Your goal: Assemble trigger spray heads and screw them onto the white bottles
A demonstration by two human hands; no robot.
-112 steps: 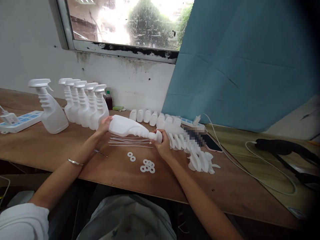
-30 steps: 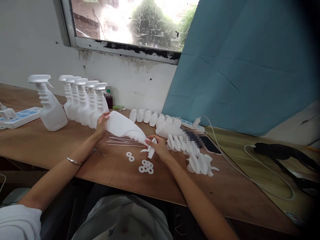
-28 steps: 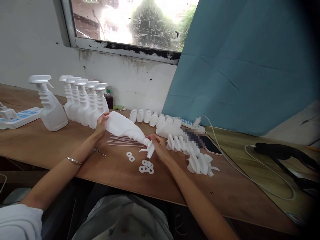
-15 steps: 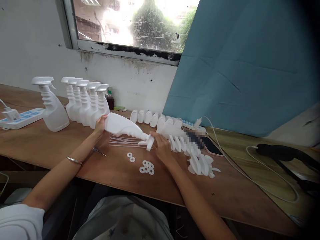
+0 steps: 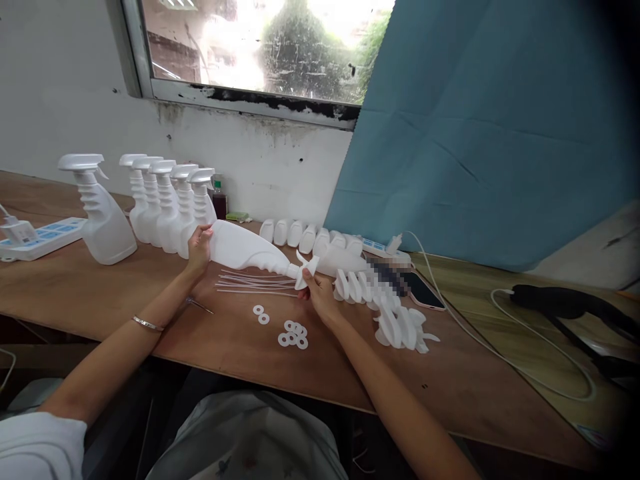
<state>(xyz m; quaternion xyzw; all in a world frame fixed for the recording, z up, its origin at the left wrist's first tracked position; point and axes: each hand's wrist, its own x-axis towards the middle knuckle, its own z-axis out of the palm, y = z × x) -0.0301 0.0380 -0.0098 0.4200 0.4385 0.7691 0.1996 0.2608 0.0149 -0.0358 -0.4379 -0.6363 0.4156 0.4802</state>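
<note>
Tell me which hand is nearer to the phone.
Right. The right hand is left of the phone in view, with white spray heads between them; the left hand is farther left, holding the bottle near its base.

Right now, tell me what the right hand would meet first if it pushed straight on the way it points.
Probably the white spray head that the right hand holds; just beyond it comes the white bottle, neck end first, though depth is hard to judge.
</note>
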